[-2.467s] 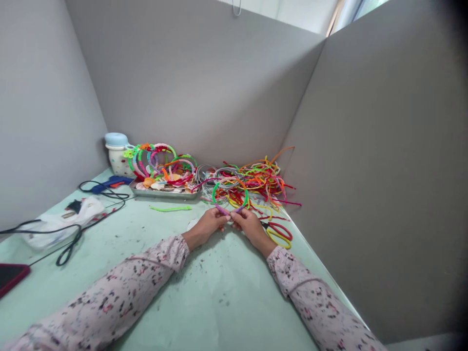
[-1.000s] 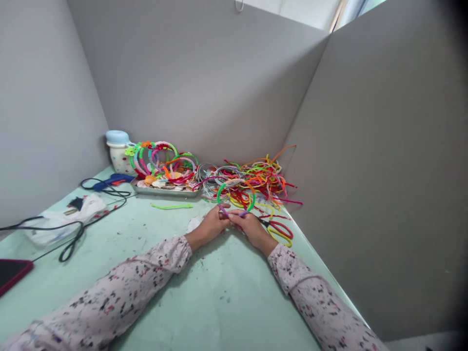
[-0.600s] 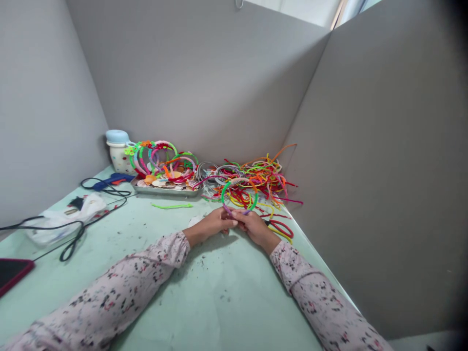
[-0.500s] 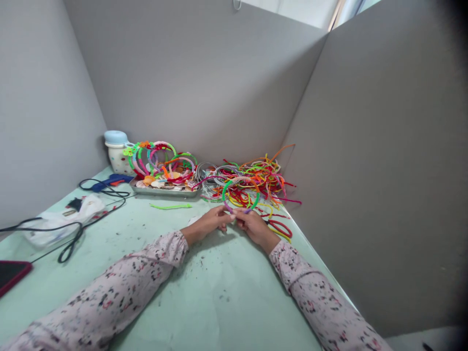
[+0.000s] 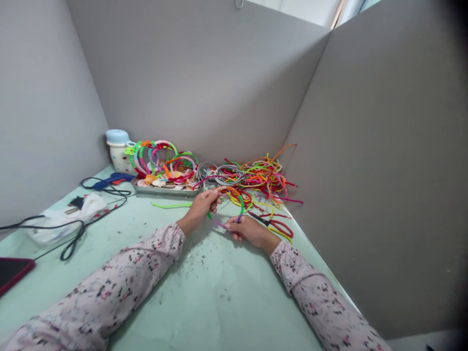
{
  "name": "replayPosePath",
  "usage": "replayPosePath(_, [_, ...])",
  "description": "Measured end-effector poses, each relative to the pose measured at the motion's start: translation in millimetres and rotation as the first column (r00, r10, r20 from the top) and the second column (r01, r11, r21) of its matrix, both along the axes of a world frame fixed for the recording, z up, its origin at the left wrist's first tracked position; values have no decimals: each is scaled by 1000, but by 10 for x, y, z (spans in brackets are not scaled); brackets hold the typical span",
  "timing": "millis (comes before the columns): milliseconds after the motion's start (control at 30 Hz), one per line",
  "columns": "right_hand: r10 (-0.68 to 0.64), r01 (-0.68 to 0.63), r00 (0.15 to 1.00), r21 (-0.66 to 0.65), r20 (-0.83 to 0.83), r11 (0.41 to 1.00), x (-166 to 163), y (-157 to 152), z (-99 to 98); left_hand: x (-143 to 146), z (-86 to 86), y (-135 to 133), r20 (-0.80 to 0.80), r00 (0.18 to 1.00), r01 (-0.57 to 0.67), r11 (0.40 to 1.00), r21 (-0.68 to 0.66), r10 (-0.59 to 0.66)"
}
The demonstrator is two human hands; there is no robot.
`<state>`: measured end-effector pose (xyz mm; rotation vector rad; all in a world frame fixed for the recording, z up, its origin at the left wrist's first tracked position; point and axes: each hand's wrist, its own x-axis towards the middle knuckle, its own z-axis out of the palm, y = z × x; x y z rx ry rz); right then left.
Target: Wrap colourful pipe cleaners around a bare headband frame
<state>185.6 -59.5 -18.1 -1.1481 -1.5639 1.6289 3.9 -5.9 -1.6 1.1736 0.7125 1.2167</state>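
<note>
A ring wrapped in coloured pipe cleaners (image 5: 242, 204), with orange, green and purple stretches, is held between my two hands above the table. My left hand (image 5: 203, 206) pinches its upper left side, fingers closed. Lower down, my right hand (image 5: 250, 230) grips the purple part between thumb and fingers. My fingers cover parts of the ring. Just beyond my right hand lie red-handled scissors (image 5: 281, 227). A bright green pipe cleaner (image 5: 170, 205) rests on the table behind my left wrist.
At the back stands a metal tray (image 5: 164, 192) with finished rings and flat pieces. Beside it lies a tangled heap of pipe cleaners (image 5: 261, 175). On the left are a blue-lidded bottle (image 5: 120, 153), a plastic bag (image 5: 62, 224), black cables (image 5: 75, 241) and a phone (image 5: 14, 273). Grey panels enclose the table.
The ring has gone from upright, facing me, to tilted and lower. My left hand has moved from the ring's bottom up to its upper left; my right hand still holds the purple part.
</note>
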Motion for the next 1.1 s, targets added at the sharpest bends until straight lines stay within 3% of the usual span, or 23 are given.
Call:
replayPosePath(500, [115,-115,993,-22,-22,993,-46,-36,45,-11,215,-106,107,988,122,985,-124,-109])
replayPosePath(600, [38,-37,999,28,-34,999,19,-5,79,-63,213,-56,109,987,138,978,-156,-122])
replayPosePath(667, [-95,99,994,74,-55,992,86,46,100,-103,208,-17,110,984,156,970,-187,-137])
replayPosePath(767, [-293,313,948,185,-127,932,169,132,118,-141,209,9,98,977,209,948,-242,-190])
replayPosePath(833, [-347,375,925,226,-155,899,186,161,122,-142,222,-4,85,968,252,928,-274,-238])
replayPosePath(1100, [-312,337,941,251,-134,907,104,104,148,-95,260,-78,57,942,332,889,-315,-331])
